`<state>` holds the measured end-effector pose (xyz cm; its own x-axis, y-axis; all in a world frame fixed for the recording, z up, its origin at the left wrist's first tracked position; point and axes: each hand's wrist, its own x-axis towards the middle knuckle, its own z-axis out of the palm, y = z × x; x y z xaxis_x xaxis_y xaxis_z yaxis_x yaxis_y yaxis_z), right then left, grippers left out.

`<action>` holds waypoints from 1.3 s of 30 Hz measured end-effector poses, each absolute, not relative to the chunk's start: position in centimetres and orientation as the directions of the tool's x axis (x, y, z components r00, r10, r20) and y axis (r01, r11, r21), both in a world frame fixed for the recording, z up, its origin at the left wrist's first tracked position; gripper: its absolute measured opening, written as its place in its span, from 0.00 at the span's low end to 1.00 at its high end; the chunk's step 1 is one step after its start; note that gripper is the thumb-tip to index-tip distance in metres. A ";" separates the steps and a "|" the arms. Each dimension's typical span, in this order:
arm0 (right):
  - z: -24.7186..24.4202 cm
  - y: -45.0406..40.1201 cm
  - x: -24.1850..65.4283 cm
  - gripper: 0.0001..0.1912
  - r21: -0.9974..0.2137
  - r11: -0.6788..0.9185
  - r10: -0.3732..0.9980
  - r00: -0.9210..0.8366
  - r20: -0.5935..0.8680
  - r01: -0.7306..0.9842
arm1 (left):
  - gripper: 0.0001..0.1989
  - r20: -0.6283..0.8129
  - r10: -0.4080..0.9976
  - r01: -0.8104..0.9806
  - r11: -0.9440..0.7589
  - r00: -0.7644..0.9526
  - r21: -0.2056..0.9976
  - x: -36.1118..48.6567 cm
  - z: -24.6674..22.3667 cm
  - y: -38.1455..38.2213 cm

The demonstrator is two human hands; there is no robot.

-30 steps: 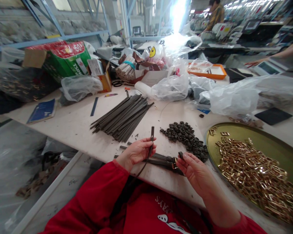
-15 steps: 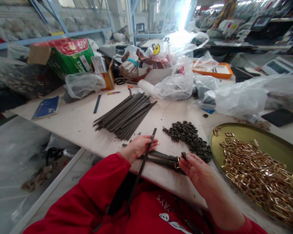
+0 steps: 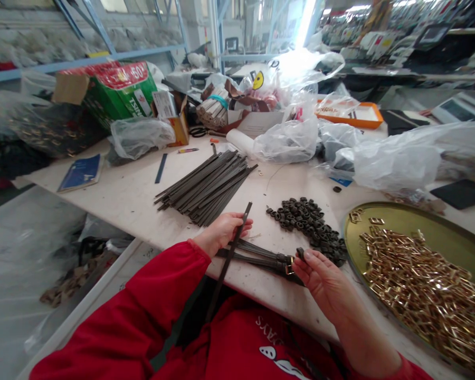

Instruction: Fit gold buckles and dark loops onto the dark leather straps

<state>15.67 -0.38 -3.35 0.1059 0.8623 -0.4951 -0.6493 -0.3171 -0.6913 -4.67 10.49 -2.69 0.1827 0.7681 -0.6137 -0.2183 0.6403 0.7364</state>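
A long dark strap [image 3: 230, 259] is gripped near its upper end by my left hand [image 3: 222, 232], its lower end hanging toward my lap. Between thumb and fingertips, my right hand [image 3: 325, 274] pinches a small dark strap loop [image 3: 300, 253]. Under and between the hands, several straps with gold buckles [image 3: 279, 261] lie at the table's near edge. Beyond my right hand is a heap of dark loops [image 3: 312, 221]. A stack of loose dark straps [image 3: 206, 184] rests past my left hand.
A round gold tray [image 3: 352, 232] of gold buckles [image 3: 423, 285] stands at the right. Plastic bags [image 3: 288, 140], a green and red box [image 3: 119, 95] and an orange tray [image 3: 374, 122] line the back. A blue booklet [image 3: 80, 171] lies at the left.
My left hand has shifted slightly left and up with the strap. My right hand still holds the loop in about the same place; the view has shifted a little.
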 end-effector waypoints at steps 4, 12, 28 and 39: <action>-3.4 -0.6 15.9 0.12 -0.687 -0.310 0.866 0.104 -0.490 -0.657 | 0.09 -0.609 0.769 -0.215 0.640 0.195 0.738 -4.6 -2.7 10.3; -3.2 -0.8 15.8 0.12 -0.678 -0.299 0.869 0.103 -0.484 -0.671 | 0.09 -0.588 0.776 -0.115 0.622 0.230 0.775 -4.4 -1.6 9.5; -2.4 -1.2 14.6 0.10 -0.607 -0.296 0.880 0.036 -0.473 -0.738 | 0.10 -0.211 0.881 0.492 -0.029 0.424 0.870 -0.7 0.3 2.8; -2.3 -1.7 14.1 0.12 -0.604 -0.297 0.870 0.052 -0.491 -0.740 | 0.09 -0.125 0.885 0.586 -0.186 0.449 0.788 -0.6 0.9 1.7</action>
<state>14.08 -1.71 -2.29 0.0521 0.8695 -0.4911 -0.7396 -0.2969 -0.6040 -0.57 1.66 0.91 0.4492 0.8846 -0.1255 0.5863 -0.1859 0.7885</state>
